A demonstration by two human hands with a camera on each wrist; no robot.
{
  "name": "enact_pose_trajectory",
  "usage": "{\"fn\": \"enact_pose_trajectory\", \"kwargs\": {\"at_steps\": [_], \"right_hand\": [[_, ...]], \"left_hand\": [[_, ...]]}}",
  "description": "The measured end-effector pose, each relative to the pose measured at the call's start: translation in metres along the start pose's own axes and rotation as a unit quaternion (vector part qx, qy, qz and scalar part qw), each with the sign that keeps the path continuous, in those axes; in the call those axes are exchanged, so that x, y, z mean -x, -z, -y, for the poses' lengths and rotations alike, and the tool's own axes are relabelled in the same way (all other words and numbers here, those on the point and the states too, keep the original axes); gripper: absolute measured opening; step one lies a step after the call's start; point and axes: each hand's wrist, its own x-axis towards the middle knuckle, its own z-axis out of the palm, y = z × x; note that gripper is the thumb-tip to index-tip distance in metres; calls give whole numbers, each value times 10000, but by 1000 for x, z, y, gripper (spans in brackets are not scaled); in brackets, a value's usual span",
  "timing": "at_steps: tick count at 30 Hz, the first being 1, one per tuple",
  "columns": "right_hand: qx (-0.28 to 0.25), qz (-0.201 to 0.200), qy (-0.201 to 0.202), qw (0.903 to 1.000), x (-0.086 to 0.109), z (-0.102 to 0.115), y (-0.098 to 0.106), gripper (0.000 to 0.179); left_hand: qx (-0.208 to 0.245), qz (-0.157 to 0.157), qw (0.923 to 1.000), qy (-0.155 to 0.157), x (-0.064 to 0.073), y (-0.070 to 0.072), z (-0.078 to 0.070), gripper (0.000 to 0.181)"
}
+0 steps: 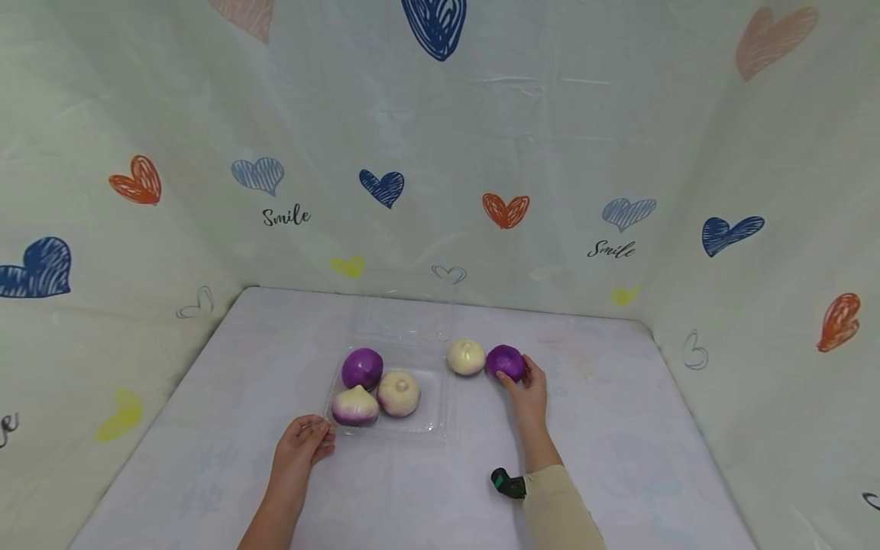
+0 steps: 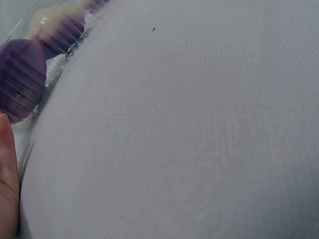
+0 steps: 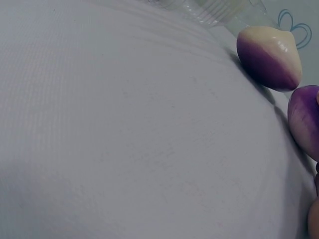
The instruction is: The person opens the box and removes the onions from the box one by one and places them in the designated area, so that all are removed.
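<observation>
— Where are the hands, relative to the clear tray [image 1: 440, 428]?

— The right hand [image 1: 528, 388] curls its fingers round a purple onion [image 1: 506, 361] just right of the tray, beside a cream onion [image 1: 466, 357]. The purple one is round; I cannot tell where its tip points.

— And the left hand [image 1: 301, 446]?

— Fingers curled, at the tray's near-left corner; whether they pinch the rim, I cannot tell.
</observation>
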Motion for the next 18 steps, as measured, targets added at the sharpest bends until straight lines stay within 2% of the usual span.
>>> {"fn": "enact_pose_trajectory", "kwargs": {"at_steps": [13,18], "right_hand": [[206,67,-84,9997,-1,1,0,72],[129,96,80,9998,-1,1,0,72]], "left_hand": [[152,54,9998,-78,1,-1,1,17],[101,41,9999,-122,1,0,0,16]]}}
